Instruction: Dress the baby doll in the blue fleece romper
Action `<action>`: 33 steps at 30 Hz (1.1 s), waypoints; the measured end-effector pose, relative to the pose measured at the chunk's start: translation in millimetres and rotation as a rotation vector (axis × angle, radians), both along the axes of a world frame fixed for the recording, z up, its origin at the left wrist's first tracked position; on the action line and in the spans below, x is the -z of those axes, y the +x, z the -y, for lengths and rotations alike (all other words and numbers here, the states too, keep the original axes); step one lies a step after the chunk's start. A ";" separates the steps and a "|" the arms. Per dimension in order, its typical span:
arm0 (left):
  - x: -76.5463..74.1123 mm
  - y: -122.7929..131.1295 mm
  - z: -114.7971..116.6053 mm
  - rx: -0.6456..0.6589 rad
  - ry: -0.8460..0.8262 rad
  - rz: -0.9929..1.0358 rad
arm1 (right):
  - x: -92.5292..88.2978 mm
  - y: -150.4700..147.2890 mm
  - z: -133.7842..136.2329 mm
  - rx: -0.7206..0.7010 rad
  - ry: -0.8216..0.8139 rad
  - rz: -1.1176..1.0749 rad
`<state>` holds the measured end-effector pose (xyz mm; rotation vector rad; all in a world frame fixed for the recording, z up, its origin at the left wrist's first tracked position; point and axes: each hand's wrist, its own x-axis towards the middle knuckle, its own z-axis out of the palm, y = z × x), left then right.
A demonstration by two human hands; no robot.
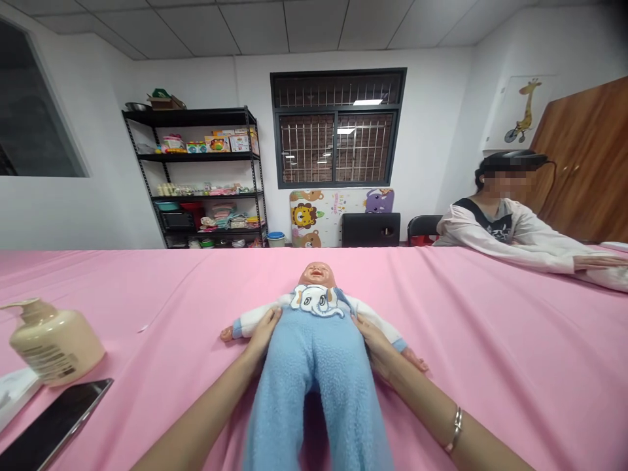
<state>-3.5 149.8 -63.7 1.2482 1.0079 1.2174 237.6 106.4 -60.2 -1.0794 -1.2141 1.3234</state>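
A baby doll [314, 340] in a blue fleece overall with an elephant bib lies on its back on the pink sheet [490, 340], head away from me. My left hand [261, 335] is pressed flat against the doll's left flank, fingers stretched toward its armpit. My right hand [373, 341] lies the same way along the other flank, over the doll's sleeve. Both hands cup the torso from the sides. A bracelet [455, 430] sits on my right wrist.
A beige pump bottle [52, 343] stands at the left, a dark phone [53, 425] and a white cloth [14, 392] near it. Another person [510, 229] sits at the far right, arm on the sheet. Black shelving [201, 176] with toys stands behind.
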 end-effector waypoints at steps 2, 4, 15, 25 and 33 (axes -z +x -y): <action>-6.6 -5.2 0.9 0.073 -0.023 0.007 | -1.0 4.8 -1.2 0.006 -0.056 -0.047; -16.1 -12.9 5.4 0.189 -0.072 -0.040 | 0.7 14.7 -6.6 0.019 -0.069 -0.066; -45.6 -23.7 16.1 0.075 0.129 -0.372 | 3.9 33.9 -12.1 0.104 0.286 0.384; -63.3 13.4 44.4 -0.345 0.528 -0.528 | 6.3 40.5 -18.2 0.341 0.322 0.715; -100.2 134.8 62.5 0.326 0.630 -1.362 | -11.6 35.9 -10.0 0.118 0.113 0.102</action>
